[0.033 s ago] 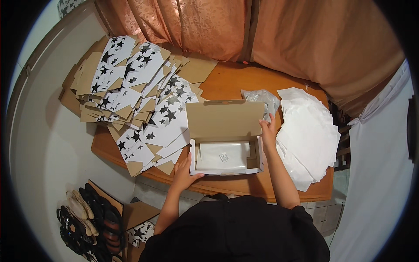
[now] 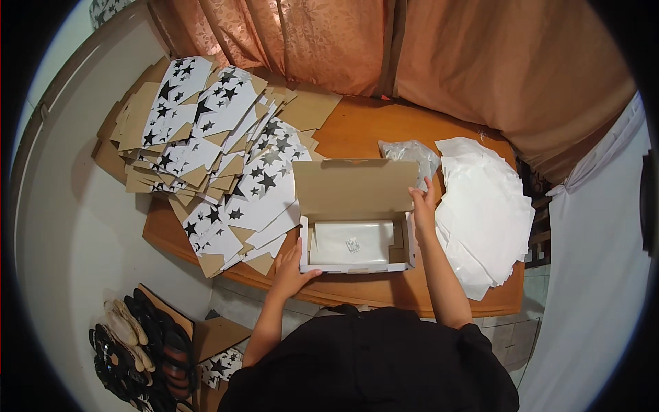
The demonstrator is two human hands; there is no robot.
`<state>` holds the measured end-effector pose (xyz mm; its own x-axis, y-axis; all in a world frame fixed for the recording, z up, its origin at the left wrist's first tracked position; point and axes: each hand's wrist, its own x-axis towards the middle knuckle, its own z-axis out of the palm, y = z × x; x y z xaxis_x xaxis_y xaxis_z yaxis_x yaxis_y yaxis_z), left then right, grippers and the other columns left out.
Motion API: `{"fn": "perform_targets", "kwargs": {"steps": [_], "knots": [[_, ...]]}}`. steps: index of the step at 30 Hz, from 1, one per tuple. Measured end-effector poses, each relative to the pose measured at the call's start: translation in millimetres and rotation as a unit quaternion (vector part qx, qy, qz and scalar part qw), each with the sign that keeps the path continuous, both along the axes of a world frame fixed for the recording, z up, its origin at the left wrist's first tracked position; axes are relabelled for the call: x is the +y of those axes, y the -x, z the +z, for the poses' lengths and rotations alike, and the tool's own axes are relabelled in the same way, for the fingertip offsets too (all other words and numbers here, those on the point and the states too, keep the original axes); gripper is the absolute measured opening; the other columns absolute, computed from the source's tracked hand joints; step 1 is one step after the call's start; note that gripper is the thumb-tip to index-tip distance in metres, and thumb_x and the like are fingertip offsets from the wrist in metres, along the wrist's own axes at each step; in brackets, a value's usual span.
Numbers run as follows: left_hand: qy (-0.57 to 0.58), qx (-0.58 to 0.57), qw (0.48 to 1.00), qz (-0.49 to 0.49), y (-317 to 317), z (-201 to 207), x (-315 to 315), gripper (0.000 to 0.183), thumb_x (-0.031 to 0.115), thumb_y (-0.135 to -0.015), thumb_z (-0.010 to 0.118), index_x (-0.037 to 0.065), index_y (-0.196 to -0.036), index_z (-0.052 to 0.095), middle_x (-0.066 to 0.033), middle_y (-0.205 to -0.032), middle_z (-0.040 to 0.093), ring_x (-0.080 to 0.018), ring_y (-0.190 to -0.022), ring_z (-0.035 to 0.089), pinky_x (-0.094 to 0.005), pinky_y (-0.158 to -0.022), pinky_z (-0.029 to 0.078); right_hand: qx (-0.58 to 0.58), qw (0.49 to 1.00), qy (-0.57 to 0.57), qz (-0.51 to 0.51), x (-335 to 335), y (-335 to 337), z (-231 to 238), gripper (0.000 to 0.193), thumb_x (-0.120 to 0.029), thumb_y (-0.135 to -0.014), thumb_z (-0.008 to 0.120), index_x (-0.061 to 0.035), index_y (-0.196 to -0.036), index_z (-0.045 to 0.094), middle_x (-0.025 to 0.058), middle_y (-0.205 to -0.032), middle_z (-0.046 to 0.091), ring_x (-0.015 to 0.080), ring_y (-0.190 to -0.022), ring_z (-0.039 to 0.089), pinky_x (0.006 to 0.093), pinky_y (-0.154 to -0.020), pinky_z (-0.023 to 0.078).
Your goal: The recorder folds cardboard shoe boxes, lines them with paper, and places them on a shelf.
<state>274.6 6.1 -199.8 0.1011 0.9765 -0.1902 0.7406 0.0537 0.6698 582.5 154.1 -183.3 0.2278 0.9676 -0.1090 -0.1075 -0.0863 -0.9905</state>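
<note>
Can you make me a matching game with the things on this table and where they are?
Things:
1. open cardboard box
2. star-printed flat cartons
3. white sheets
4. shoes

Places:
A. on the floor, lower left
B. stacked at the table's right end
C. between the left hand and right hand
D. spread over the table's left end

Pairs: 1-C, 2-D, 3-B, 4-A
</note>
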Motion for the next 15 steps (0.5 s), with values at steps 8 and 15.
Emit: {"fn": "perform_targets", "kwargs": {"steps": [8, 15], "knots": [[-0.068, -0.131, 0.986, 0.072, -21.7, -51.7, 20.0, 0.086, 0.012, -0.077, 0.063, 0.003, -0.143, 0.009, -0.0207, -0.143, 0.027, -0.0317, -0.130, 0.031, -0.0395, -0.106, 0.021, 0.016, 0.993, -0.115, -0.012, -41.5, -1.3, 26.7, 0.076, -0.020, -0.079, 0.065, -0.0079, -0.138, 0.019, 0.0151, -0.125, 0.037, 0.0265, -0.122, 0.035, 0.0377, -0.104, 0.025], [-0.110, -0.373, 0.900, 0.195, -42.2, -59.0, 21.7, 0.089, -0.009, -0.069, 0.058, 0.002, -0.143, 0.009, -0.0198, -0.142, 0.030, -0.0280, -0.128, 0.035, -0.0320, -0.104, 0.028, -0.043, 0.982, -0.177, -0.056, -66.5, 15.0, 27.0, 0.096, -0.025, -0.067, 0.078, -0.0067, -0.138, 0.017, 0.0185, -0.125, 0.033, 0.0303, -0.122, 0.033, 0.0396, -0.105, 0.022]]}}
